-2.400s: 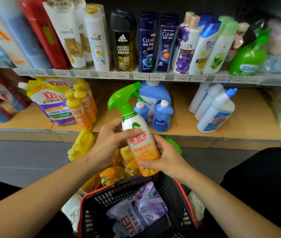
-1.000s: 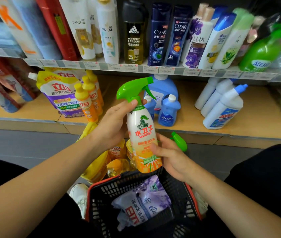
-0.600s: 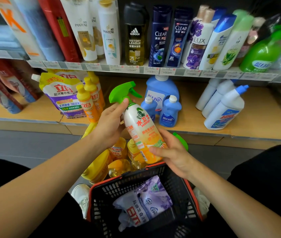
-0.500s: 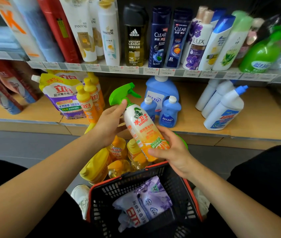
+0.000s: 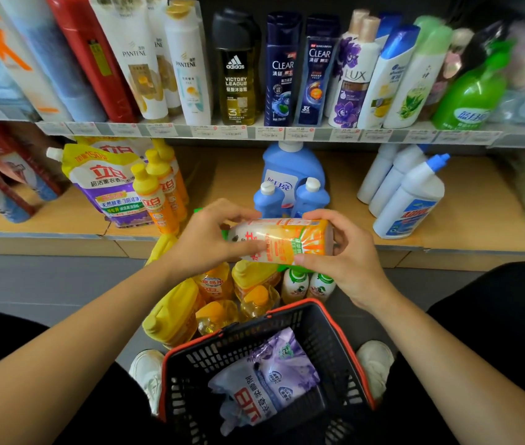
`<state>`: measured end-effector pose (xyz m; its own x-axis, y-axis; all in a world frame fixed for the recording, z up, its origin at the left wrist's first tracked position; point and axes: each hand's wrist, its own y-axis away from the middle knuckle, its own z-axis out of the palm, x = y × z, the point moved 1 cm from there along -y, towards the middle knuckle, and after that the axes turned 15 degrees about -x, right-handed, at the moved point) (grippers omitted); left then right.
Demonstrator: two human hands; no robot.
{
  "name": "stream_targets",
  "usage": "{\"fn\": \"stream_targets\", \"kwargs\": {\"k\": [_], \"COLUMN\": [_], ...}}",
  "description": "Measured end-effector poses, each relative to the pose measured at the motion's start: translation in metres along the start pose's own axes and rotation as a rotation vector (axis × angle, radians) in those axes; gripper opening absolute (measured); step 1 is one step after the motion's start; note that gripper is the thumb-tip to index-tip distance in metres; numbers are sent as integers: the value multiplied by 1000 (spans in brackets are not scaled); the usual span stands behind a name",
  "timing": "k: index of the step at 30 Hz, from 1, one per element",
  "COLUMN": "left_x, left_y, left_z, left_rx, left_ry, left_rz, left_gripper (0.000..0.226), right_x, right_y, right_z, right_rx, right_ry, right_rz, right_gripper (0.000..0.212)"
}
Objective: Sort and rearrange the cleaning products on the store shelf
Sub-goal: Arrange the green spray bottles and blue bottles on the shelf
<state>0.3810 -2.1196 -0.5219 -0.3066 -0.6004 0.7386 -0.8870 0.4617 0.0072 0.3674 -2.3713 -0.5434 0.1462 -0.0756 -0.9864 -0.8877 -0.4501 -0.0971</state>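
The spray bottle (image 5: 282,240) lies on its side in the air. It is in front of the edge of the lower shelf (image 5: 447,226) and just above some yellow bottles (image 5: 174,316) and two small spray bottles (image 5: 294,284) that stand down below.

What could go wrong? The bottle looks smooth and round, so it could slip and fall. Then it might knock over the bottles under it, or drop onto the rim of the black basket (image 5: 293,306). The green spray top is mostly hidden behind a hand, so a finger could press it by mistake and squirt some cleaner out. If the bottle goes onto the shelf too fast, it could bump the blue bottles (image 5: 290,194) right behind it. It also has to stand up straight, or it may tip over.

The left hand (image 5: 205,240) holds the top end of the bottle, with its fingers curled over it and its thumb on the front. The right hand (image 5: 347,255) holds the bottom end the same way. Both hands are wrapped round the bottle and carry nothing else.
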Motion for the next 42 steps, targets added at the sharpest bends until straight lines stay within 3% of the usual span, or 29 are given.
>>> {"fn": "stream_targets", "kwargs": {"k": [5,8,12,16,21,25,29,32,35,42], "left_x": [3,3,6,9,9,9,13,22,28,34], "left_y": [3,3,1,2,6,7,5,7,4,-1], "left_z": [6,12,18,30,51,54,48,42,41,37], "left_rx": [-186,-223,-275,-356,-244,-121,-224,-292,-197,-8], "left_ry": [-73,-182,-53,155,312,359,366,561,684,664], "left_rz": [24,73,94,77,69,119,129,129,52,-82], "left_gripper": [81,86,85,88,80,81,70,54,42,38], "right_x": [-6,-14,-18,-19,-17,-19,-20,-17,-13,-6], "right_y": [2,2,1,0,2,3,5,6,7,11], "right_z": [-8,-15,-18,-10,1,8,6,5,4,13], "right_rx": [-67,-101,-139,-175,-93,-88,-85,-85,-101,-152], "right_ry": [-18,-4,25,-136,-182,-93,-72,-1,57,212], "right_rz": [-83,-141,-186,-166,-157,-142,-135,-132,-128,-102], "right_gripper": [59,58,62,64,76,70,67,68,74,77]}}
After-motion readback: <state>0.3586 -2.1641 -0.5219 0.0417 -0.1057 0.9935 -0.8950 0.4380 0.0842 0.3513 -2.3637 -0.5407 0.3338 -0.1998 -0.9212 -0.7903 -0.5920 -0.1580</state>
